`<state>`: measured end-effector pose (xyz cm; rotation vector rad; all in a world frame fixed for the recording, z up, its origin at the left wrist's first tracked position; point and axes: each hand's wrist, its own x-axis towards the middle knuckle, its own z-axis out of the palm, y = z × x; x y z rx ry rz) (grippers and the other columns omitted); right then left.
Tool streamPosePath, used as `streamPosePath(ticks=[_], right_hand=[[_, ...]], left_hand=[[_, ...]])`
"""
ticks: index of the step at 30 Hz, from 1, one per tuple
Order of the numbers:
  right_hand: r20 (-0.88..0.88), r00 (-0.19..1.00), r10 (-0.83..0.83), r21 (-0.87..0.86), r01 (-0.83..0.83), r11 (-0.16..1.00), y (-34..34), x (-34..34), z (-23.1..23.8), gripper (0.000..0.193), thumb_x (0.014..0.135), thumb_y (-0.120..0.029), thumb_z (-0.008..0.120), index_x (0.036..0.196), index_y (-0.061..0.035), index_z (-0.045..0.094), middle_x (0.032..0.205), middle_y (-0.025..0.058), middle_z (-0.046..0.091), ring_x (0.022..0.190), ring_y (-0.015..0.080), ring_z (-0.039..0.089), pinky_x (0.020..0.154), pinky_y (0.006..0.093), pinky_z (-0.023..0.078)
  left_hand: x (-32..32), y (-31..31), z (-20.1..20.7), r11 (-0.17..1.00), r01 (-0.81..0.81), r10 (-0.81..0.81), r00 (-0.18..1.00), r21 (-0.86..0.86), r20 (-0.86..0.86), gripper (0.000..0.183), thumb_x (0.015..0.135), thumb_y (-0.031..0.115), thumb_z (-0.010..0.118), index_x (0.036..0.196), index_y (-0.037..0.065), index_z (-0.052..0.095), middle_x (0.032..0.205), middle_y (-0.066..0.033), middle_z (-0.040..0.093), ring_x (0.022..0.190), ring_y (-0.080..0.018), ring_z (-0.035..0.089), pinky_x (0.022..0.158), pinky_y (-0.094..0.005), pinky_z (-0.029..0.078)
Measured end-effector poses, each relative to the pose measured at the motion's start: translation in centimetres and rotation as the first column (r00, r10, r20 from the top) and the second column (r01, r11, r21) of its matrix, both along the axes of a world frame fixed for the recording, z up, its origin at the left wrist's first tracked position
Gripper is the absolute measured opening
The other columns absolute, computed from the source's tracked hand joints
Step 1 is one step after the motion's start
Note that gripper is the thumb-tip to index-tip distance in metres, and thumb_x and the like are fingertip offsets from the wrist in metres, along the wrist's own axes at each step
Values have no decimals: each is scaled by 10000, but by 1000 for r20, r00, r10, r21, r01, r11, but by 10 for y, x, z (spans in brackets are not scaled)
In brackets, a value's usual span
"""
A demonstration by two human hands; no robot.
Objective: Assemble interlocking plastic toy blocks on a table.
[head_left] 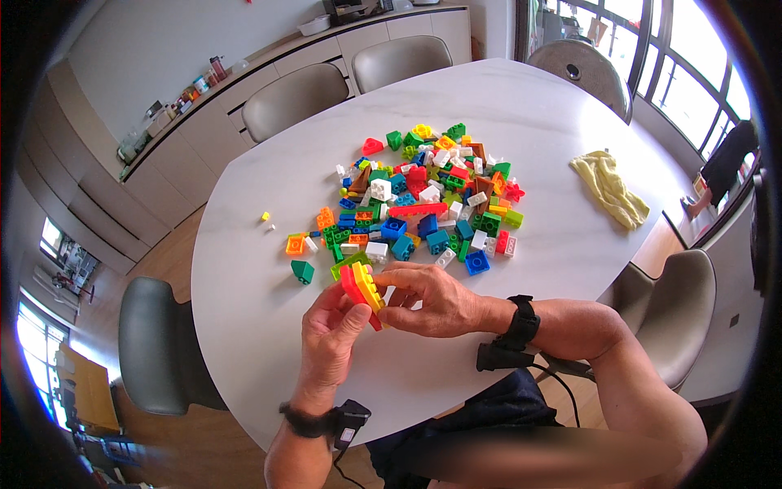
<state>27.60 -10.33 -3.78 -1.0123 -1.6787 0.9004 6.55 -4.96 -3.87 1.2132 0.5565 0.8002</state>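
Note:
Near the table's front edge, my left hand (330, 334) grips a red building brick (349, 284) between thumb and fingers. A long yellow building brick (366, 287) with a row of studs lies against the red one, the two tilted together. My right hand (432, 300) reaches in from the right, its thumb and index finger closed on the yellow brick's edge. Just beyond my hands spreads a heap of mixed building bricks, among them a long red piece (417, 209), a blue brick (477, 262) and a dark green sloped brick (302, 271).
The bricks lie on a white round-edged table (261, 342). A crumpled yellow cloth (611, 189) rests on its right side. Chairs stand around it, including a dark one (155, 346) at left and a beige one (676, 318) at right. Farther right, another person (727, 167) is partly visible.

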Motion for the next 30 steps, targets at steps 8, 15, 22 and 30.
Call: streamPosePath(ticks=[8,15,22,30], right_hand=[[20,1000,9,-31,-9,999,-2,3,4,505,975,-178,697,1369,103,553,1158,200,662,970,288,738,798,342,663],[60,998,17,-32,-15,999,-3,5,4,460,991,-216,695,1347,55,588,1126,206,677,946,301,736,784,370,638],[64,997,46,-6,-46,999,-3,5,5,376,1011,-215,677,1287,32,616,1099,199,677,911,309,738,779,384,638],[100,994,46,-21,-44,999,-2,5,1,368,1002,-200,690,1258,52,611,1072,190,678,879,288,739,740,382,634]], left_hand=[[2,-1,2,1000,8,-7,999,15,-47,580,970,234,759,1457,9,539,1442,-131,619,1254,-213,630,1085,-370,514],[1,1,-6,1000,-10,12,998,25,-66,546,971,224,760,1433,9,564,1415,-129,638,1223,-208,652,1034,-379,556],[3,-2,-7,1000,-27,28,998,7,-64,487,967,190,763,1394,18,602,1387,-122,654,1226,-202,647,1063,-378,536],[6,-8,-6,999,-36,36,993,-3,-115,479,979,195,752,1401,24,604,1354,-108,665,1200,-180,643,1049,-363,531]])
